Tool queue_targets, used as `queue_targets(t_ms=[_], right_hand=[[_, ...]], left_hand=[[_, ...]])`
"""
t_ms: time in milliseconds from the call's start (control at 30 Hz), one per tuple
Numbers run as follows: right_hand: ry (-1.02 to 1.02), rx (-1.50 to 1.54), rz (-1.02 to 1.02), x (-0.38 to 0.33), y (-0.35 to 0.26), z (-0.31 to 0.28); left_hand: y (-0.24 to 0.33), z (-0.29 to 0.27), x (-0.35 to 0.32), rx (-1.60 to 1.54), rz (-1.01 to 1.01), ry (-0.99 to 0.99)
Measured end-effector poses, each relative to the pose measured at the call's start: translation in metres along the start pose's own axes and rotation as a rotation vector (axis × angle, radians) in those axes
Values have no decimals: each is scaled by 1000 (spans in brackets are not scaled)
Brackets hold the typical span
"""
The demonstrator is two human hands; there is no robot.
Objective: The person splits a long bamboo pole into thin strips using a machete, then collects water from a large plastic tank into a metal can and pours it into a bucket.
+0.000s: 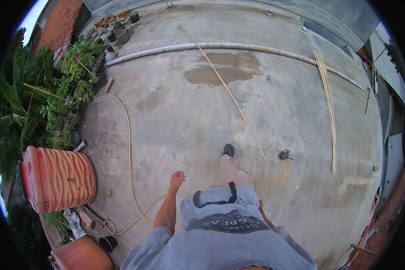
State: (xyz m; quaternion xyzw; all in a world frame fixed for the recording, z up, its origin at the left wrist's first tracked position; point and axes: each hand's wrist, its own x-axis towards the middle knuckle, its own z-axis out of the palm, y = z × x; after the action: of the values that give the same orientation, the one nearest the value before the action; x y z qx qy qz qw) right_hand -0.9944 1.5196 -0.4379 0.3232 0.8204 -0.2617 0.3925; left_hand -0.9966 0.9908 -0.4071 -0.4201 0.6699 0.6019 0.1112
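Note:
I stand on a bare concrete roof [189,117], looking down at my grey shirt and shorts. My left hand [177,178] swings at my side with fingers loosely curled and nothing in it; a pale garden hose [129,148] is the nearest thing to it. Only a strip of my right forearm [264,216] shows behind my body, and that hand is hidden. My forward foot in a dark shoe [228,150] is set down near the lower end of a long thin bamboo stick [231,96] lying diagonally across the floor.
An orange ribbed tank [58,177] lies on its side at the left, with potted plants [72,76] behind it. A long pale pipe [211,46] crosses the far floor. A bundle of bamboo strips [328,103] lies at the right, near a small dark object [283,155]. Wet patches [225,67] mark the concrete.

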Motion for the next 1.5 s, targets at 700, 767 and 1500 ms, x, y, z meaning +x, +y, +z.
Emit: queue_targets(t_ms=[700,767,1500], right_hand=[[14,-692,-838,198,-810,-199],[-132,-822,-941,201,-843,-205],[-112,-730,-572,549,-1365,-303]], left_hand=[[229,164,306,-8,-274,-102],[297,158,382,-518,-233,-204],[649,239,635,-20,-763,614]])
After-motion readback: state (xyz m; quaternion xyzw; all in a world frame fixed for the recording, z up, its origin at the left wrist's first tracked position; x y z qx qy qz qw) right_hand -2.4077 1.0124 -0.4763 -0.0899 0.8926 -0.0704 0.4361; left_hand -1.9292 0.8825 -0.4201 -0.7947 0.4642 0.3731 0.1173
